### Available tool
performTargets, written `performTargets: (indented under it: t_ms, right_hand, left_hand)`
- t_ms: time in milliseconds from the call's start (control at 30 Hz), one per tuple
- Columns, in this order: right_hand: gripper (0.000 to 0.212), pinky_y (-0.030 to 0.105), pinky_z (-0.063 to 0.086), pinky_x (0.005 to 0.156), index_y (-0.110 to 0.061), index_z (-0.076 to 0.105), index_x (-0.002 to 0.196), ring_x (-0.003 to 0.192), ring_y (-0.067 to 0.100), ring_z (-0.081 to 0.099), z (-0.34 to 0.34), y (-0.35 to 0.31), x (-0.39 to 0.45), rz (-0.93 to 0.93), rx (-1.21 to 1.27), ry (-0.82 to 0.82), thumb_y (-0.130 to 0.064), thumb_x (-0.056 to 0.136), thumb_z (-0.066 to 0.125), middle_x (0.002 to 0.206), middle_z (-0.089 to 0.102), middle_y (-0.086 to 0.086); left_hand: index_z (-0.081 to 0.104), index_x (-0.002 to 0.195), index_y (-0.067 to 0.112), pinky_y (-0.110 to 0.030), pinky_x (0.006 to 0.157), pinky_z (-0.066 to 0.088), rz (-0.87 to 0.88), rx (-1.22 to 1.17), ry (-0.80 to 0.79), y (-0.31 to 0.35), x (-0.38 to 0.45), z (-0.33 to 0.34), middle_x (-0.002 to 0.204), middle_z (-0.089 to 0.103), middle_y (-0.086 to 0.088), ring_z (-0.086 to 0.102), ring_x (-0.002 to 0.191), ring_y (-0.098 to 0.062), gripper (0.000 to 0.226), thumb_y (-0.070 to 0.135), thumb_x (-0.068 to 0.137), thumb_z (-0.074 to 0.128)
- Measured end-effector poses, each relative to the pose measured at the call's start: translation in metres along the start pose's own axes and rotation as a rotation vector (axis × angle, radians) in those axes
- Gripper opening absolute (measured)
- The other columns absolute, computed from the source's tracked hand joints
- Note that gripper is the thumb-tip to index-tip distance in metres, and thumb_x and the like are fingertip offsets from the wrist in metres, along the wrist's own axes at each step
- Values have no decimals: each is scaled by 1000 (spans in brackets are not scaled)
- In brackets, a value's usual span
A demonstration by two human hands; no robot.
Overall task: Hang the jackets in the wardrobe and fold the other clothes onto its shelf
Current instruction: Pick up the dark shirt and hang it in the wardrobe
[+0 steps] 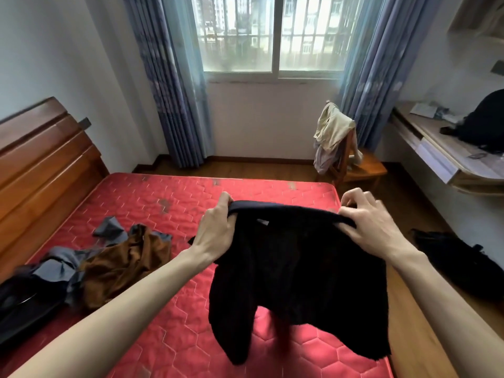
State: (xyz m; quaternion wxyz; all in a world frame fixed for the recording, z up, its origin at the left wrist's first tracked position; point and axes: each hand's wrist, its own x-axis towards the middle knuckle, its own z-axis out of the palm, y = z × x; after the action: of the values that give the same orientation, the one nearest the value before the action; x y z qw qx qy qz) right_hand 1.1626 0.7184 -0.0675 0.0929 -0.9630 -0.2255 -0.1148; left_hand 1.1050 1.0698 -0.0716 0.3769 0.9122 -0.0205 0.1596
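Note:
A black fuzzy garment (pixel 297 279) hangs in the air above the red mattress (pixel 152 203), held up by its top edge. My left hand (pixel 215 227) grips the left end of that edge and my right hand (pixel 368 222) grips the right end. A small white label shows inside near the top. On the mattress at the left lies a heap of clothes: a brown velvety piece (pixel 122 266), grey fabric (pixel 62 263) and a dark garment (pixel 24 304). No wardrobe is in view.
A wooden headboard (pixel 41 159) stands at the left. A wooden chair (pixel 354 165) draped with beige clothes (pixel 331 132) stands by the window. A desk (pixel 441 156) with a black bag (pixel 485 121) runs along the right wall. Another black item (pixel 458 257) lies on the floor.

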Motion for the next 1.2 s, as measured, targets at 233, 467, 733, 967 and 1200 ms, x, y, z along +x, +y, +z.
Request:
performTargets:
  t_ms: [233,467,733,967,1200]
  right_hand:
    - [28,42,42,73,-17,42,87,78,40,62,-28,-12,9,123,92,305,-4,90,67,75,60,12]
    - [9,36,38,61,-9,47,107,63,28,55,-46,-51,25,101,125,365,-12,103,54,78,53,2]
    - [24,35,34,59,-15,57,107,66,42,68,-39,-76,36,74,-5,316,-28,92,70,73,69,14]
    - [23,44,52,63,-21,72,98,79,41,71,-26,-79,40,7,-63,151,-41,87,72,84,75,10]
    - [21,38,39,65,-24,68,79,78,36,63,-21,-90,49,141,264,73,-35,96,62,74,67,1]
  left_hand:
    - [47,100,24,-28,64,49,242,286,-310,-6,4,-34,84,65,9,63,72,-10,38,40,88,80]
    - [44,96,15,-40,62,42,142,537,-160,-45,7,-54,85,54,-2,64,79,-37,30,-9,82,57]
    - [55,97,12,-37,66,37,-275,367,277,-58,5,-91,72,57,-3,49,67,-29,18,0,85,62]
    - [57,90,16,-34,63,38,-386,306,281,-56,-13,-118,70,63,2,60,68,-26,12,10,86,67]
    - [57,95,21,-40,69,58,-496,158,29,-37,-54,-136,85,70,-6,69,78,-24,35,22,77,86]
